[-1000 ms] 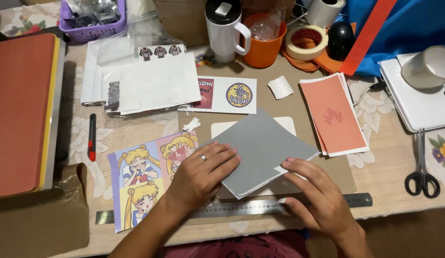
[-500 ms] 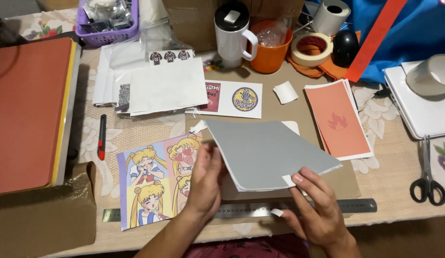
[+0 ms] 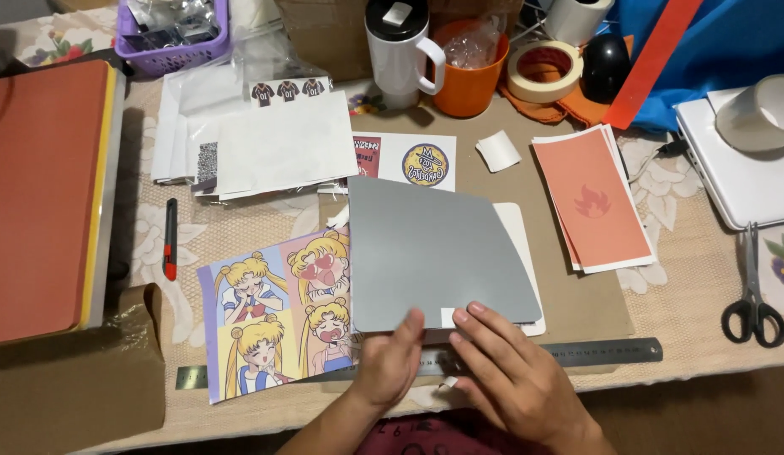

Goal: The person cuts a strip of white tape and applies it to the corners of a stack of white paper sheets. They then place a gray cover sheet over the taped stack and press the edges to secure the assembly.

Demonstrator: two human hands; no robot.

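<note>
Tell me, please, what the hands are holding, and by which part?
Both hands, left hand and right hand, hold the grey sheet by its near edge.

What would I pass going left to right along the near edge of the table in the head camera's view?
Red-handled craft knife → cartoon print of blonde girls → left hand → right hand, both on the grey sheet → free end of the steel ruler → black-handled scissors.

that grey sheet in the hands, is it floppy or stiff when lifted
The grey sheet probably bends easily: it looks thin and its near edge lifts where the left hand and right hand pinch it. It is likely light, and its smooth face may slide over the white sheet beneath.
</note>
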